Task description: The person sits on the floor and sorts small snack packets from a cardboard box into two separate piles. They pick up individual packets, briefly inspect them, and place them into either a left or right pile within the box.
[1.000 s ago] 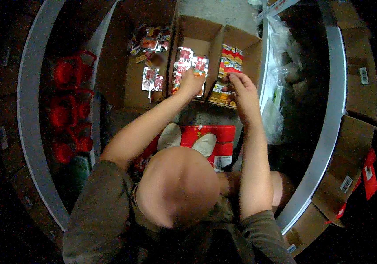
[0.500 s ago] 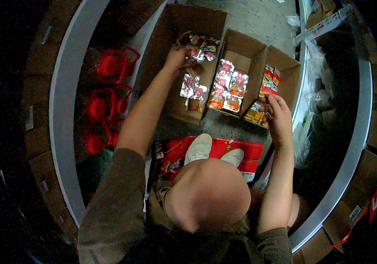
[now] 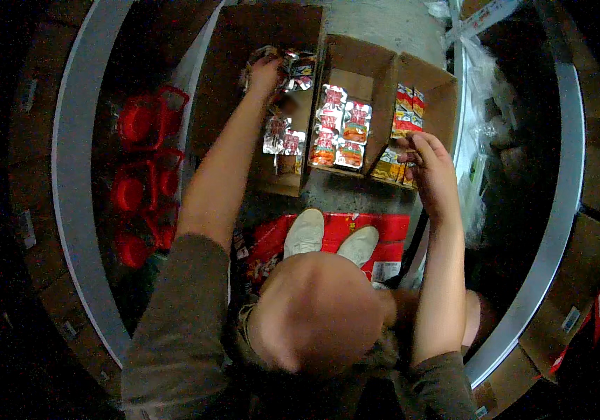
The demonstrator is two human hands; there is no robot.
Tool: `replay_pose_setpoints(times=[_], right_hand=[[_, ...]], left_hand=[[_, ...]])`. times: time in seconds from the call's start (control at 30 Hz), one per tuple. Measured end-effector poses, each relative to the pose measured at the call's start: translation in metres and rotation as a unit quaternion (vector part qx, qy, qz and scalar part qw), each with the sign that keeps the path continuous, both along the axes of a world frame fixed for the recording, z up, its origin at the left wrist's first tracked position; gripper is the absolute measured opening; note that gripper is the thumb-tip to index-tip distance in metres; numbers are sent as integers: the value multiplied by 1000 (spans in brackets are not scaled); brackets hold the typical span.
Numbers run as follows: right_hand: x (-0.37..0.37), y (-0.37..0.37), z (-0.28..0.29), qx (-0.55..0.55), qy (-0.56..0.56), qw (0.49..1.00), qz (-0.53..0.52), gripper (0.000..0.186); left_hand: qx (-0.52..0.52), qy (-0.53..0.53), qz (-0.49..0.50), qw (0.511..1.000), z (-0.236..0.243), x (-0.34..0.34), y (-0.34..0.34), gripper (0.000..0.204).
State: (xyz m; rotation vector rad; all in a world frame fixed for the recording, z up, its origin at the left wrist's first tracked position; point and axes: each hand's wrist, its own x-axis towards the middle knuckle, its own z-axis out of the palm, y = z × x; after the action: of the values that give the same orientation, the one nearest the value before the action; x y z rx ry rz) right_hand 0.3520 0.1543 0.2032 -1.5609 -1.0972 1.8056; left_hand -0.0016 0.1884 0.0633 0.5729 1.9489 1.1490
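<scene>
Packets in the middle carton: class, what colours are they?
Packets are silver with red and orange print, clearest in the head view.

I wore a dark olive-brown fabric shirt [image 3: 167, 360] whose plain short sleeves [image 3: 198, 280] ended in simple hems near my elbows; its front sank into shadow. Both my hands [image 3: 265, 75] [image 3: 434, 164] were bare, and my round-toed shoes [image 3: 305, 232] were pale off-white.
</scene>
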Motion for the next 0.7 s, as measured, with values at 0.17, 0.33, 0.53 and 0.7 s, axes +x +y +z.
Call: replay_pose_setpoints(times=[0.17,0.33,0.53,0.7], right_hand=[[-17,-7,21,85,24,994,70,32],[-65,-42,64,114,112,984,83,35],[-42,-48,105,182,171,958,140,27],[-18,-47,117,204,79,948,229,31]], left_hand=[[271,-208,79,937,108,51,-90,50],[226,-131,-81,962,197,135,-168,49],[252,-347,-77,900,215,159,-180,24],[177,-184,-184,949,222,174,-168,25]])
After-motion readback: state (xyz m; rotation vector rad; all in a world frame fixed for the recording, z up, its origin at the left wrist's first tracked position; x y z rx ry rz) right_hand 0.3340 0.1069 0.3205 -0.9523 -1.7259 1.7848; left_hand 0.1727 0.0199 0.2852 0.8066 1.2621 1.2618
